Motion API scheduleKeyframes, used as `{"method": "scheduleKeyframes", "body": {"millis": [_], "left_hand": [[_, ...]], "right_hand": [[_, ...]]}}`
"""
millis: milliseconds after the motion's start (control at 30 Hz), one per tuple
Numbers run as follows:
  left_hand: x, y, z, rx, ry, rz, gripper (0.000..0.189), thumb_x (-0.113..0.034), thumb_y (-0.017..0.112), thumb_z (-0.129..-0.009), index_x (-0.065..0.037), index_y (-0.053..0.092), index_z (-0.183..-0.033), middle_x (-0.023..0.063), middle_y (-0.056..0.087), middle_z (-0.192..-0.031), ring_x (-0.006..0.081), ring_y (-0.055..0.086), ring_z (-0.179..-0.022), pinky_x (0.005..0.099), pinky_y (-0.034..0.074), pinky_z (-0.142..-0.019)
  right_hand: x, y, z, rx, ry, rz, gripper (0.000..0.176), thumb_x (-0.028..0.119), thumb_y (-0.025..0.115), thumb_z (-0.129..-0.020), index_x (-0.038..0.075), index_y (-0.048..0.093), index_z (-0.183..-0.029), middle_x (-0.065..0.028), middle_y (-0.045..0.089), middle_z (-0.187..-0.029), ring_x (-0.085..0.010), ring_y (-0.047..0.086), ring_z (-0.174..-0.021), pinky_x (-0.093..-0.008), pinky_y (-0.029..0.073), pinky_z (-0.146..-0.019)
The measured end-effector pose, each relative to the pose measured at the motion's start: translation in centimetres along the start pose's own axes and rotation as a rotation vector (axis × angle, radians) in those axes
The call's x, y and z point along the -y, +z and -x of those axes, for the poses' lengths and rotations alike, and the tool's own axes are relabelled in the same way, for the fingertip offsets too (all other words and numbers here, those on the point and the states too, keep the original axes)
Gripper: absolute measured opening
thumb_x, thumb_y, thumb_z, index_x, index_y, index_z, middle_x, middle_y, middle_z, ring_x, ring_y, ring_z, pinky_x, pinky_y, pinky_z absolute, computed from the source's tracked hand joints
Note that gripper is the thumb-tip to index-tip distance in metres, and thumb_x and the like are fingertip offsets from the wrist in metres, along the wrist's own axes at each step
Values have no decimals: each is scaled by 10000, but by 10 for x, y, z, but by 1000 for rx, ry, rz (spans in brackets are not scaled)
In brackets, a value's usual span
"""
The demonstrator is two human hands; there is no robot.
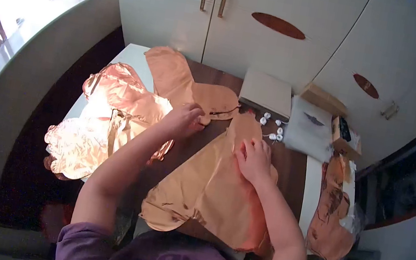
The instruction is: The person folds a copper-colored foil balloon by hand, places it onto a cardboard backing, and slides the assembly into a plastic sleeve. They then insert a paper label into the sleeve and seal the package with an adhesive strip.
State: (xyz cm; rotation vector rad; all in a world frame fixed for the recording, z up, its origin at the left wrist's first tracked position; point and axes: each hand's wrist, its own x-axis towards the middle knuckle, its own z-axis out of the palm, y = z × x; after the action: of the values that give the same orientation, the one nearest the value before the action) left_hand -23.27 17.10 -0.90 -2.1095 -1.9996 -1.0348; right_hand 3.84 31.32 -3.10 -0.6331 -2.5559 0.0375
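Several flat copper-coloured foil balloons lie on the brown table. The large foil balloon [211, 172] nearest me spreads across the front of the table, its matt side up, with dark marks near its lower left end. My right hand [254, 160] rests on its upper part, fingers stretched out and slightly apart. Another flat balloon [175, 81] reaches from the far left of the table to the middle, a dark line near its right end. At its lower edge, my left hand [186, 119] has its fingers curled together round a small beige edge. The fingers partly hide this spot.
Shiny crumpled foil [85, 147] lies at the left in bright window light. Small white round pieces [276, 136], a pale flat box [267, 91] and a clear packet [311, 127] lie at the back right. Another foil piece [332, 210] is at the right edge. White cabinets [275, 2] stand behind.
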Motion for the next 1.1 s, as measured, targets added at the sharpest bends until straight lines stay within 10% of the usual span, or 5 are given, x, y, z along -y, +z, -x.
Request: {"method": "scheduleKeyframes", "body": {"millis": [400, 600, 733, 1100], "left_hand": [[31, 2, -29, 170, 100, -26, 230, -312, 691, -855, -96, 749, -905, 120, 685, -791, 338, 657, -746, 390, 533, -702], [42, -14, -45, 287, -532, 338, 334, -317, 812, -767, 6, 727, -781, 75, 690, -689, 126, 590, -582, 320, 493, -567], [46, -19, -53, 317, -627, 421, 398, -344, 829, -763, 34, 705, -748, 48, 654, -667, 110, 566, -599, 314, 479, -556], [57, -5, -51, 93, -484, 414, 311, -260, 654, -938, 41, 704, -880, 73, 670, -735, 127, 590, -674, 327, 490, -629]], "right_hand": [[41, 26, -112, 73, -246, -489, 113, 122, 623, -864, 54, 678, -936, -123, 617, -933, -317, 625, -892, -405, 510, -792], [40, 27, -112, 96, -286, -384, 136, 155, 631, -848, 64, 670, -941, -112, 607, -939, -327, 620, -915, -431, 508, -814], [46, 40, -108, 18, -365, -451, 137, 174, 646, -814, 76, 660, -909, -108, 602, -944, -316, 615, -939, -443, 496, -828], [50, 53, -114, 96, -581, -29, 131, 146, 562, -808, 67, 663, -833, -74, 623, -901, -252, 612, -924, -373, 458, -842]]}}
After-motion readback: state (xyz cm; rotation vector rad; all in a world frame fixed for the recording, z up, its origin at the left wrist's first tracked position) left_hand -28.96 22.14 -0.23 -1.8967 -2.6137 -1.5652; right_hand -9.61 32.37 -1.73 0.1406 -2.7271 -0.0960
